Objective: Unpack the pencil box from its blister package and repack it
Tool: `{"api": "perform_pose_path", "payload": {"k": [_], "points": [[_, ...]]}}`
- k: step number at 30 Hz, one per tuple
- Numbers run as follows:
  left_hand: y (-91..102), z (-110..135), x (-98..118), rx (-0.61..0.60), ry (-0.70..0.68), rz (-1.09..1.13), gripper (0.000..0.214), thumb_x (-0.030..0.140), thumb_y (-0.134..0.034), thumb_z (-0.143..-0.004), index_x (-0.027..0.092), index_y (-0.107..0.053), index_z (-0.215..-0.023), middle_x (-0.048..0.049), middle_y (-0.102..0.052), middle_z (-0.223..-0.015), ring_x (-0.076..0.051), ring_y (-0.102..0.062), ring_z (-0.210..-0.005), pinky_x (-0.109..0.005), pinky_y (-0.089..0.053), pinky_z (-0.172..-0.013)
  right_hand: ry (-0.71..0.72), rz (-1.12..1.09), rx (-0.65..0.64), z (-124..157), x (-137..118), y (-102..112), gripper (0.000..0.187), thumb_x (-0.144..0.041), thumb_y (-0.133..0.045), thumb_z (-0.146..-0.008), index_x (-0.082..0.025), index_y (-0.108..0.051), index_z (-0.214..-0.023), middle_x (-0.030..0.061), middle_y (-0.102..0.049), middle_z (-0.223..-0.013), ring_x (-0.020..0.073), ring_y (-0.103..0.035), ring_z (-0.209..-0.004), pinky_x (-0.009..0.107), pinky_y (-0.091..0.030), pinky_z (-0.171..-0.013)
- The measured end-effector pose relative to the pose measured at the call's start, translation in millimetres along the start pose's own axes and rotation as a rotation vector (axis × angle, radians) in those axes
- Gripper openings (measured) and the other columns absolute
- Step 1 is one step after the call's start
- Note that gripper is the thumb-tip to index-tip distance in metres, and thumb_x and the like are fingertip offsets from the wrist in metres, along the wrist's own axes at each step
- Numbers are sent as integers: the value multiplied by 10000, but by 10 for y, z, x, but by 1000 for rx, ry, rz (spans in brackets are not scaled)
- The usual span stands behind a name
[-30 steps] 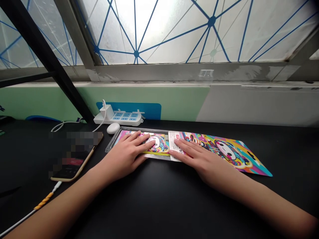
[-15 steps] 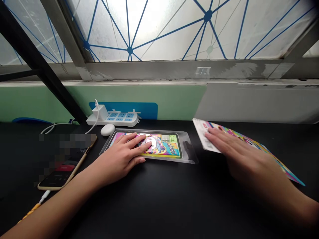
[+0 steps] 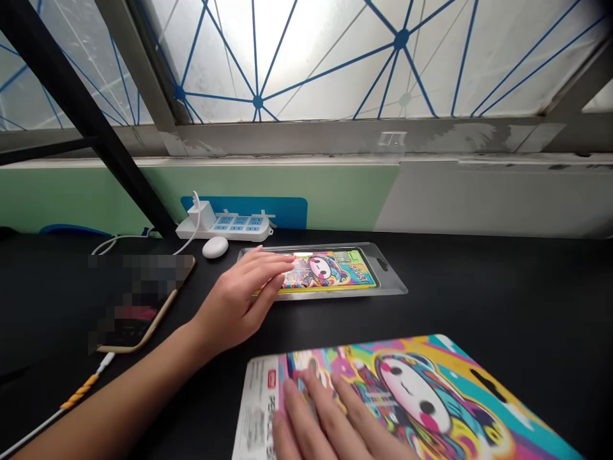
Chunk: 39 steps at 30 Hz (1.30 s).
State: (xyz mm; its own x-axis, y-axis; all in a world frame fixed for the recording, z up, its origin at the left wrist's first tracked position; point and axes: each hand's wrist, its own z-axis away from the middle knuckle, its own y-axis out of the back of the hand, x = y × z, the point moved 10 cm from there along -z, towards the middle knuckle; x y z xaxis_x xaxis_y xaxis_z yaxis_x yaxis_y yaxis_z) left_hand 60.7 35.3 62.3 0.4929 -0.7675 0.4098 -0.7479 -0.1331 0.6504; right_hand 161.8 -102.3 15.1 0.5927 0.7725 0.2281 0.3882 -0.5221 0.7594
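My left hand [image 3: 244, 287] rests at the left end of a clear plastic blister tray [image 3: 390, 284], its fingers stretched out and covering that end. In the tray lies a colourful cartoon pencil case [image 3: 352, 271] with "SPORT" printed on it. Closer to me, a printed backing card [image 3: 460, 377] with a matching cartoon figure and a white label strip at its left lies face up on the desk. My right hand [image 3: 335, 415] is spread over the card's left part, fingers apart; its wrist is out of view.
A phone [image 3: 143, 313] in a tan case, with a charging cable [image 3: 79, 390], lies at the left. Behind are a white earbud case-like object [image 3: 215, 247] and a power strip [image 3: 239, 227] against the wall. A black slanted post [image 3: 86, 115] crosses the upper left.
My right hand has brought the tilted backing card from the right to the front middle, where it now lies down. The tray has shifted rightward, and my left fingers cover less of the case.
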Motion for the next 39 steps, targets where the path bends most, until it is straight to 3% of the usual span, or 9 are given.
{"api": "perform_pose_path", "payload": {"k": [2, 4, 6, 9, 16, 25, 39], "points": [[-11, 18, -147, -64, 64, -113, 284, 269, -513, -1057, 190, -706, -1250, -106, -741, -1293, -265, -641, -1272, -468, -465, -1158, 1, -42, -50, -73, 47, -180, 308, -296, -541, -1009, -154, -719, -1216, 109, -770, -1241, 307, -763, -1081, 377, -646, -898], [-107, 77, -395, -207, 186, -217, 411, 395, -522, -1052, 184, -643, -1384, -137, -633, -1462, -334, -507, -1421, -544, -437, -1174, -27, -166, -250, -137, 199, -432, 497, -452, -501, -1026, -109, -659, -1348, 162, -666, -1402, 362, -682, -1231, 454, -610, -990], [-237, 174, -595, -387, 257, -288, 630, 535, -579, -1001, 203, -513, -1532, -145, -430, -1638, -401, -324, -1537, -626, -365, -1202, -77, -291, -424, -149, 360, -604, 578, -509, -420, -1059, -133, -567, -1473, 138, -535, -1542, 350, -547, -1392, 488, -518, -1117], [-331, 279, -719, -540, 266, -321, 809, 613, -641, -937, 262, -380, -1618, -109, -235, -1725, -417, -181, -1585, -626, -321, -1224, -144, -416, -531, -124, 492, -700, 570, -499, -331, -1096, -190, -483, -1549, 80, -415, -1630, 299, -384, -1510, 498, -384, -1221], [-335, 299, -656, -565, 251, -367, 568, 469, -416, -1075, 311, -378, -1619, -111, -249, -1722, -387, -158, -1592, -620, -304, -1227, -225, -554, -601, -131, 500, -861, 574, -470, -299, -1107, -194, -400, -1601, 68, -298, -1688, 297, -253, -1564, 533, -263, -1270], [-339, 311, -607, -574, 258, -373, 577, 401, -482, -1052, 297, -393, -1612, -114, -252, -1721, -391, -166, -1591, -611, -307, -1230, -267, -550, -559, -170, 516, -842, 545, -434, -355, -1099, -173, -453, -1567, 95, -352, -1673, 316, -330, -1540, 562, -312, -1250], [-417, 302, -610, -545, 264, -397, 578, 429, -462, -1060, 299, -381, -1618, -107, -220, -1731, -394, -140, -1595, -618, -305, -1224, -268, -575, -576, -168, 519, -807, 558, -456, -333, -1101, -171, -446, -1568, 114, -365, -1679, 318, -282, -1558, 522, -238, -1278]]}}
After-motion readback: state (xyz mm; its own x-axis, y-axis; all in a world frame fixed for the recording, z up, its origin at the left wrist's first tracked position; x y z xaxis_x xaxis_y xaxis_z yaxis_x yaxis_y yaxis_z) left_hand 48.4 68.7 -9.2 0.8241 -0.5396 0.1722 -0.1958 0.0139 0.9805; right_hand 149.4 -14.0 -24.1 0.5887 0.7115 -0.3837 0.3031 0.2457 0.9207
